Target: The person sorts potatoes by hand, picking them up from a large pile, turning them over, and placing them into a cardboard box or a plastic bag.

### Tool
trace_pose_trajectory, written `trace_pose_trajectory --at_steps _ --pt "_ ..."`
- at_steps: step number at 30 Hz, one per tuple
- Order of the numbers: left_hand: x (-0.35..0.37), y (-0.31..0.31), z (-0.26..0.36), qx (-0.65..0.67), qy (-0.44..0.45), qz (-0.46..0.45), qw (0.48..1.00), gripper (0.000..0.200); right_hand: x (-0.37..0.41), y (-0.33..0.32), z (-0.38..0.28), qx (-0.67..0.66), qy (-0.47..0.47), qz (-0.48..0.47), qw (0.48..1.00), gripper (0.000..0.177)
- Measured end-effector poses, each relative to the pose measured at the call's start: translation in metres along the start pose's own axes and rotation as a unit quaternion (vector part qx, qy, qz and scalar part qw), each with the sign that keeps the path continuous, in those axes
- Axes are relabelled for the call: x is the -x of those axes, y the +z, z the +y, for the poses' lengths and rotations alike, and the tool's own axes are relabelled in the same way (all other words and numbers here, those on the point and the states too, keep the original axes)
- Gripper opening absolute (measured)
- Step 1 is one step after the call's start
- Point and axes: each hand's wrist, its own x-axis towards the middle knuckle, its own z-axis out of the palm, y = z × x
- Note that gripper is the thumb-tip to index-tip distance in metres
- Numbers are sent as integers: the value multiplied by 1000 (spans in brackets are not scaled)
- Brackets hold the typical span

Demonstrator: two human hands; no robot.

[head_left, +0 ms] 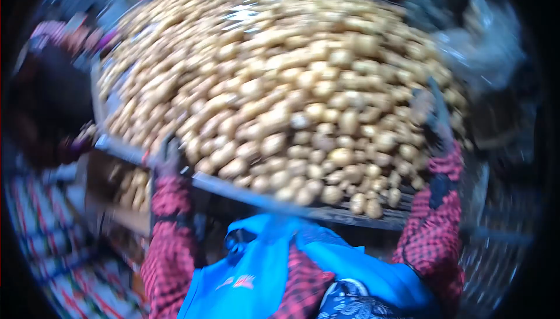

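A large heap of pale yellow-brown potatoes (280, 103) covers a wide tray-like table with a raised bluish metal edge (251, 193). My left hand (169, 154), in dark grey covering, rests at the near left edge against the potatoes, its fingers stretched forward. On the right side, my right hand (430, 118) reaches farther out among the potatoes beside a bluish strip. Motion smears its fingers, so I cannot make out whether it holds a potato. Both sleeves are red-and-black checked.
Below the left edge stands a cardboard box (119, 211) with potatoes inside. Another person (49, 97) is at the left, a hand near the table's edge. Clear plastic (481, 51) hangs at the right. Patterned sacks (52, 231) lie lower left.
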Motion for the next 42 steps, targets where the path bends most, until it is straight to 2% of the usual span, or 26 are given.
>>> trace_pose_trajectory --at_steps 2,5,6,7,8,10,11,13,18,20,22,24,25,26,27,28,30,32,34,35,36,38,39,40,41,42 --pt "56 33 59 107 9 125 986 26 -23 47 3 -1 37 -68 997 102" --pt "126 21 58 -125 203 184 953 28 -53 132 7 9 55 -108 993 106" --pt "156 18 46 138 -13 133 981 28 -67 152 12 37 79 -140 986 108" --pt "181 9 32 129 -51 116 983 30 -81 171 17 67 102 -174 977 110" --pt "204 2 15 124 -90 97 983 32 -91 200 21 55 75 -226 970 111" --pt "246 -2 -25 55 -170 111 978 35 -95 291 15 48 -4 -220 974 116" --pt "262 -6 -31 58 -205 117 970 36 -100 317 15 95 -9 -247 964 121" --pt "286 -15 -47 51 -257 119 958 40 -108 377 16 90 0 -335 938 115" --pt "313 -38 -42 97 -296 153 938 42 -80 539 5 -14 -13 -515 857 119" --pt "324 -33 -64 97 -228 180 952 43 -57 588 -4 -62 1 -567 822 122" --pt "333 -29 -92 123 -210 163 956 37 -36 630 -11 -101 42 -630 769 126" --pt "332 -33 -65 81 -244 186 948 32 5 668 -30 -133 89 -659 735 126" --pt "333 -28 -68 90 -249 189 946 32 32 684 -42 -137 117 -689 702 122" --pt "335 -23 -72 119 -249 190 942 42 55 695 -51 -142 146 -712 672 119" --pt "334 -22 -77 143 -245 187 940 54 73 703 -44 -126 76 -769 622 115" --pt "333 -17 -82 82 -227 171 955 50 89 709 -30 -106 2 -815 569 112" --pt "332 -17 -84 -20 -200 144 969 42 102 703 -12 -102 -83 -821 556 108" --pt "327 -35 -77 -98 -158 103 977 36 84 687 6 -43 -142 -778 610 105" --pt "306 -53 -60 -185 -95 57 976 31 55 658 28 -25 67 -751 656 96" --pt "301 -56 -38 -91 -120 112 982 32 35 638 13 -6 113 -715 690 90" --pt "300 -57 -24 4 -154 158 975 32 19 617 39 3 65 -675 735 89" --pt "275 -59 -42 3 -137 152 979 34 -12 566 55 84 8 -585 806 83" --pt "251 -63 -41 61 -174 131 974 35 -25 536 60 92 8 -537 838 76" --pt "237 -64 -24 114 -218 113 963 36 -33 503 50 99 99 -492 859 73" --pt "220 -62 6 112 -217 105 964 36 -38 465 53 114 114 -439 884 71" --pt "203 -59 -2 104 -158 87 978 36 -39 426 54 130 131 -387 903 69"
